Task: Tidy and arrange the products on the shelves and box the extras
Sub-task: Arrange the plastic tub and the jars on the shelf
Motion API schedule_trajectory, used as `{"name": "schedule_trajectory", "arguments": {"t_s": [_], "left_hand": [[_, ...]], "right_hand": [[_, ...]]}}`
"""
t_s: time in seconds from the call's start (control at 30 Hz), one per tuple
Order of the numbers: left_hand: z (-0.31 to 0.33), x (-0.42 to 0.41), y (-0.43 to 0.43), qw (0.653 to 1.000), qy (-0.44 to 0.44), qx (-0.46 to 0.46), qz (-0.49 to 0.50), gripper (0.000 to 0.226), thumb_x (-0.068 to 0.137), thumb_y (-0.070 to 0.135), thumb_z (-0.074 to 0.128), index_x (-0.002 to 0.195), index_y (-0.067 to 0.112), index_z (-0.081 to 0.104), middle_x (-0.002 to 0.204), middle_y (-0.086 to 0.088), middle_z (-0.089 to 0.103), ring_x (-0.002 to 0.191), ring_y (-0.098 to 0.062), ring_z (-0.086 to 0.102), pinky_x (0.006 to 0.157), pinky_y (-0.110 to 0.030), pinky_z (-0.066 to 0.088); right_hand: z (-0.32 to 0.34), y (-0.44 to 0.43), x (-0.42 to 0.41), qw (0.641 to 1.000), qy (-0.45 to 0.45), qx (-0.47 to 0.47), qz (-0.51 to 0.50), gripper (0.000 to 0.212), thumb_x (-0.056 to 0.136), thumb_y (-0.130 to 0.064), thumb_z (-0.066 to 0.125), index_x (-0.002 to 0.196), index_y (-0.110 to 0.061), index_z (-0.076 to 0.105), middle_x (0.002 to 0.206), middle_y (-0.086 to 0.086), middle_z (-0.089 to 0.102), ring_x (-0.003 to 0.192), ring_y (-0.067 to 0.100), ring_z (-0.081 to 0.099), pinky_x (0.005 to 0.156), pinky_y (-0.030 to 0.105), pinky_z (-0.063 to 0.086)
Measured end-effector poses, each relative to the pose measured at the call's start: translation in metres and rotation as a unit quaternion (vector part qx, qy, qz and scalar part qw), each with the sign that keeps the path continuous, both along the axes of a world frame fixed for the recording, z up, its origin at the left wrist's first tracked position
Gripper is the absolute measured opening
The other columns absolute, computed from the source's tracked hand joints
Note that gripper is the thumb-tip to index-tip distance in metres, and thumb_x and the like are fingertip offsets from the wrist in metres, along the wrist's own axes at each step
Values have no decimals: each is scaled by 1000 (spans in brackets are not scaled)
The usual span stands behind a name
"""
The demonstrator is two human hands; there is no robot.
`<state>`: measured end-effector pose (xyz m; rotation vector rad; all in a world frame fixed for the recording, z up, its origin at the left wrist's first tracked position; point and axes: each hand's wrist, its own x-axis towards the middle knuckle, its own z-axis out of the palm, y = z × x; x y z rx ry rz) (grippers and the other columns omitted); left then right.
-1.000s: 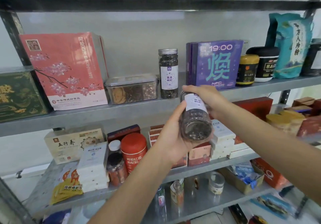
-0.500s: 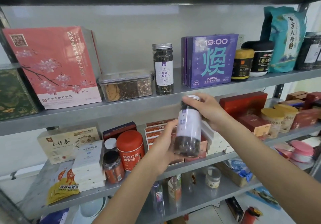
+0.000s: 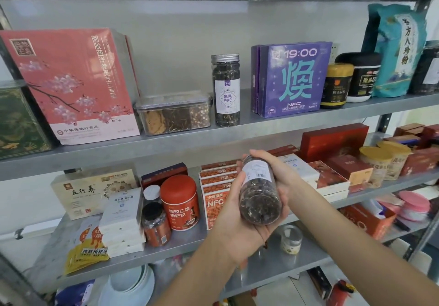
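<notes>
Head: both grips [image 3: 232,217] [image 3: 285,175] curled round jar [image 3: 257,187]

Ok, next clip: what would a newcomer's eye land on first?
A tilted jar of dark dried bits, gripped by the left hand below and the right hand near its top, fills the centre. On the upper shelf a matching jar stands upright between a pink blossom box and a purple box.

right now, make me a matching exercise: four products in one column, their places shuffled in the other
1 purple box
2 red tin
3 barcode jar
4 clear tub

a held by left hand and right hand
b upper shelf, right of the upright jar
c upper shelf, left of the upright jar
d lower shelf

Pairs: 1-b, 2-d, 3-a, 4-c
</notes>
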<state>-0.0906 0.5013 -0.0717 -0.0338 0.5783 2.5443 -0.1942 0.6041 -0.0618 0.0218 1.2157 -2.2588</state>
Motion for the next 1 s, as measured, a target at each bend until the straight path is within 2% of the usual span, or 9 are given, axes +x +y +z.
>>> {"name": "schedule_trajectory", "arguments": {"t_s": [0.1,0.27,0.5,0.57,0.63,0.73,0.83,0.9,1.0], "left_hand": [[-7,-2,-12,996,13,-88,-27,53,88,44,62,123,4,64,105,-25,68,82,-33,70,71,-41,61],[-20,-8,-6,889,103,-436,98,49,79,53,63,118,26,56,108,-6,72,95,-22,72,80,-39,60],[-13,6,-1,999,5,18,-32,65,86,49,62,109,-12,67,96,-23,63,76,-29,66,63,-38,61],[-19,3,0,999,2,30,-34,64,87,50,61,111,-10,67,97,-24,63,77,-30,66,67,-40,61],[-24,-2,1,990,49,-129,2,61,88,56,54,111,2,70,98,-21,70,79,-31,70,68,-40,61],[-30,-13,-2,877,130,-450,111,54,89,64,40,120,23,55,102,-4,74,80,-17,75,67,-31,60],[-33,-15,2,773,280,-558,113,38,91,58,54,123,42,41,108,19,63,87,7,67,70,-17,56],[-37,-14,4,775,295,-545,125,30,91,49,60,115,43,42,107,15,65,90,4,67,68,-16,55],[-30,-9,-1,907,227,-350,49,37,96,46,51,123,20,54,101,-6,72,85,-21,71,66,-29,57]], "right_hand": [[7,7,-3,985,93,118,-85,13,78,-20,75,68,-12,70,74,9,67,61,19,63,63,29,54],[17,8,-4,831,341,370,-238,15,70,-26,84,78,-19,73,76,-4,72,66,11,66,67,27,53],[19,21,0,965,181,185,26,38,73,-33,74,101,-10,62,87,7,65,81,18,62,79,33,54],[17,22,0,962,188,200,6,41,72,-32,75,104,-8,64,91,10,65,88,22,62,88,39,53],[22,23,2,945,216,240,-56,29,77,-26,78,98,-10,68,90,11,68,88,24,64,93,44,52],[33,26,7,838,334,402,-157,24,75,-30,81,91,-16,70,86,4,70,82,19,66,82,40,55],[39,19,14,688,435,545,-201,32,77,-45,76,96,-23,65,92,-5,67,85,14,63,78,36,54],[47,20,17,738,422,511,-128,34,79,-52,71,99,-25,64,93,-6,67,85,13,64,77,33,55],[56,31,17,848,345,402,-3,29,84,-44,70,110,-32,65,103,0,70,91,13,68,68,26,56]]}}
